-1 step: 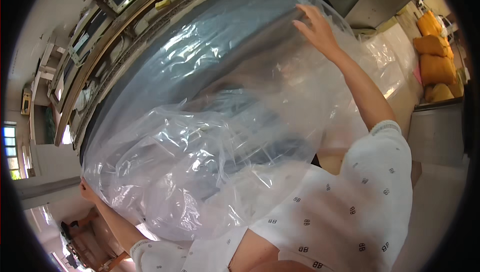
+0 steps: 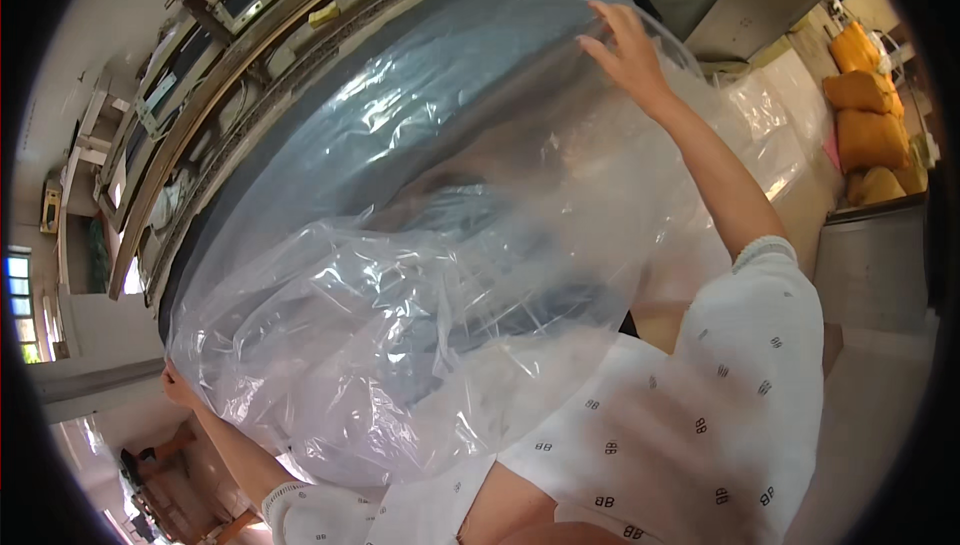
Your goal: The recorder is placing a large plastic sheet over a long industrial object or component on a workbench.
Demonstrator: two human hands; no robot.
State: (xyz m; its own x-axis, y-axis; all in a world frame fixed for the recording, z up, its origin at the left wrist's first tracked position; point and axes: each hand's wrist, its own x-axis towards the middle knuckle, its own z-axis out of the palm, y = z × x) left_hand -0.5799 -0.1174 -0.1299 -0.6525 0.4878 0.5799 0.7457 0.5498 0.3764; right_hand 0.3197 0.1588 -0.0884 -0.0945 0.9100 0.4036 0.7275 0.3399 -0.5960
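Note:
A large clear plastic sheet [image 2: 500,155] spreads in front of me over a dark, flat surface along the machine. Its near part is crumpled into shiny folds against my white patterned shirt. At the sheet's near left corner, my left hand [image 2: 179,387] has its fingers closed on the edge. My right hand [image 2: 632,57] reaches to the far right part of the sheet, with thumb and fingers apart. It rests on or just above the plastic; I cannot tell which. Bluish and brown shapes show dimly through the film.
A long machine frame with metal rails [image 2: 240,70] runs along the far left side of the sheet. Grey metal cabinets [image 2: 750,5] stand at the far right. Orange sacks [image 2: 868,135] are piled at the right, beyond a grey box-like surface [image 2: 870,255]. Wooden furniture [image 2: 180,485] stands lower left.
The sheet's far edge has drawn slightly toward me. My right hand has shifted a little to the left; my left hand keeps its grip at the corner.

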